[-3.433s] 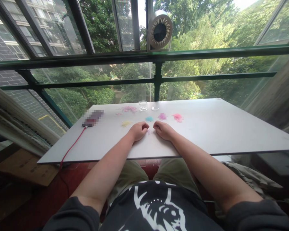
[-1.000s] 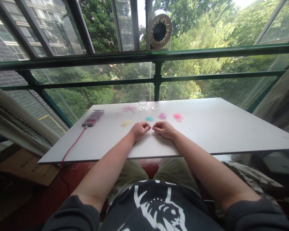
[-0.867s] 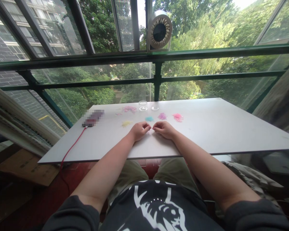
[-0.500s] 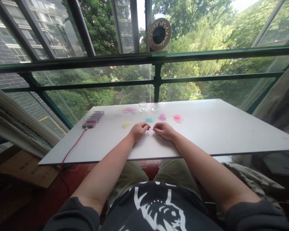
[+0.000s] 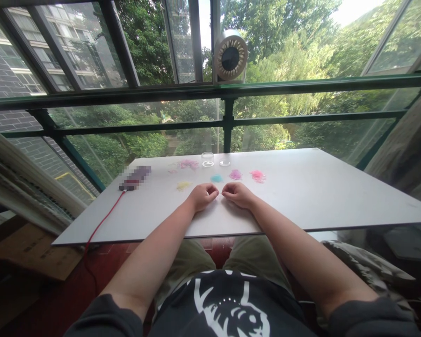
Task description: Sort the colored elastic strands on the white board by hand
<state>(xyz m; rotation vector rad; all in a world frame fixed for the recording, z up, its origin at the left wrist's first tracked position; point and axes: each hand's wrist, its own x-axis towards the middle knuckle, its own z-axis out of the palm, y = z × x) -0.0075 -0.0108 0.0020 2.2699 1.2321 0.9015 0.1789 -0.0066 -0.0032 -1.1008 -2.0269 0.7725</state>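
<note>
Left hand (image 5: 202,196), right hand (image 5: 239,194): had curled rounder than half a second earlier; whether fingertips clamped anything, could not be told.
Bits (image 5: 219,197): lay pale between them on the table (image 5: 312,196), seemingly unfinished.
Colours: yellow pile (image 5: 183,186), blue pile (image 5: 216,178), red pile (image 5: 257,176), purple pile (image 5: 235,174) lay separated, wispy.
Pink scatter (image 5: 188,164): sprawled loose, perhaps unsorted.

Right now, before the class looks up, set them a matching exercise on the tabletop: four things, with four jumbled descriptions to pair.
Things
1. Yellow pile
2. Turquoise pile
3. Clear round container
4. Cable

Descriptions
A. Near the far edge, beside a flat disc
B. Red, running over the near edge of the table
C. Just beyond the gap between the two hands
D. Pale strands left of the left hand

Pairs: 1-D, 2-C, 3-A, 4-B
</note>
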